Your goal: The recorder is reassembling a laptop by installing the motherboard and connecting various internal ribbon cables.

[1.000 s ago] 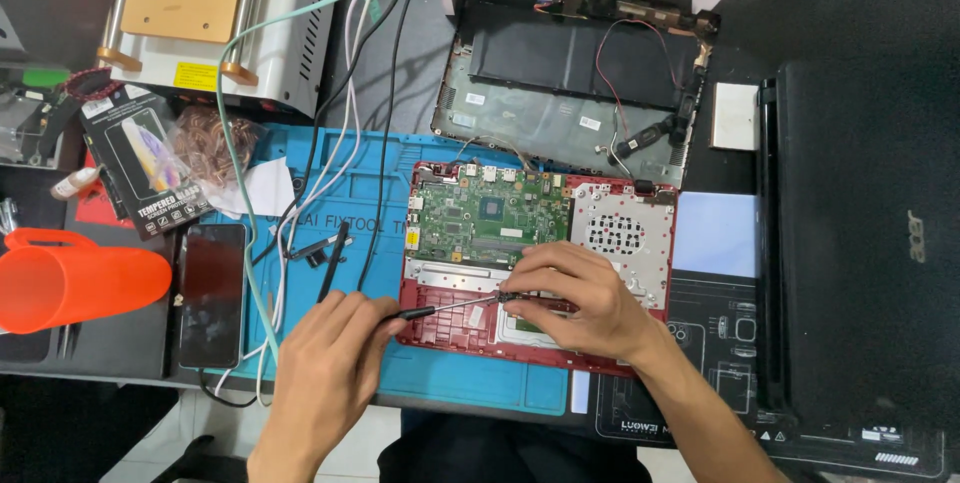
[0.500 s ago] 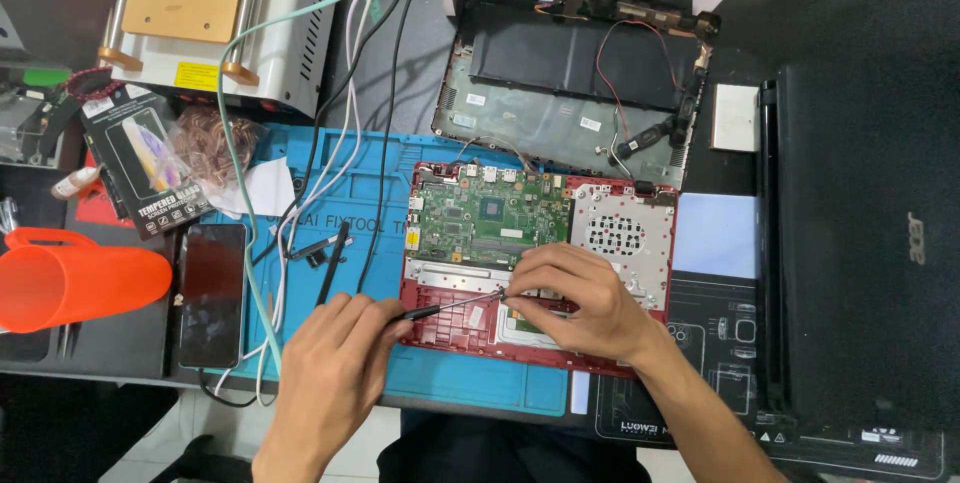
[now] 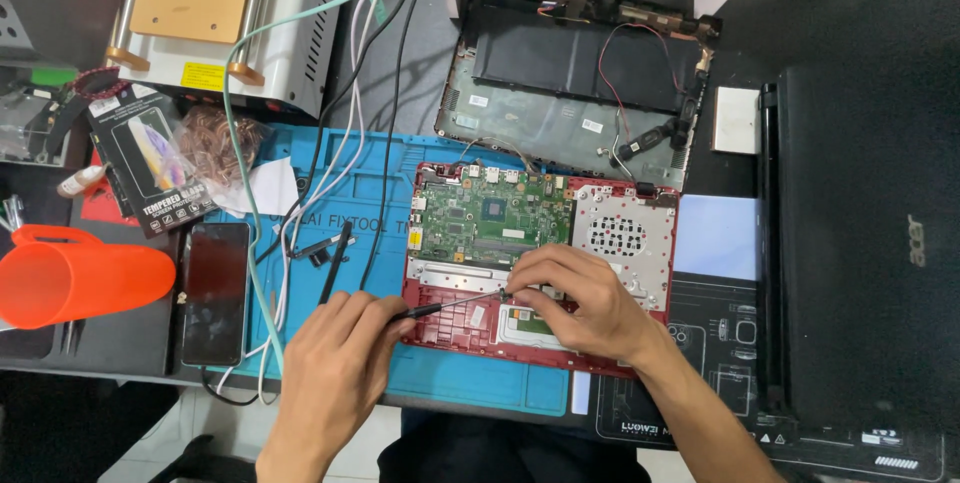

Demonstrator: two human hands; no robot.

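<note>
An opened red laptop base [image 3: 640, 338] lies on a blue work mat [image 3: 380, 193], with its green circuit board [image 3: 490, 223] and silver metal plate [image 3: 620, 238] exposed. My left hand [image 3: 335, 368] grips a thin black-handled screwdriver [image 3: 450, 305] whose tip points right into the laptop's lower part. My right hand [image 3: 575, 298] rests on the laptop base beside the tip, fingers curled and pinched near it. What the right fingers pinch is too small to tell.
A grey laptop bottom cover [image 3: 575, 83] with wires lies behind. A closed black laptop [image 3: 860, 243] is at right. At left are a black phone [image 3: 212, 293], an orange jug [image 3: 75, 278], a screen protector box [image 3: 150, 168], and cables [image 3: 300, 173] crossing the mat.
Both hands have stayed at the laptop's lower part with only slight shifts; the screwdriver tip remains by the right fingers.
</note>
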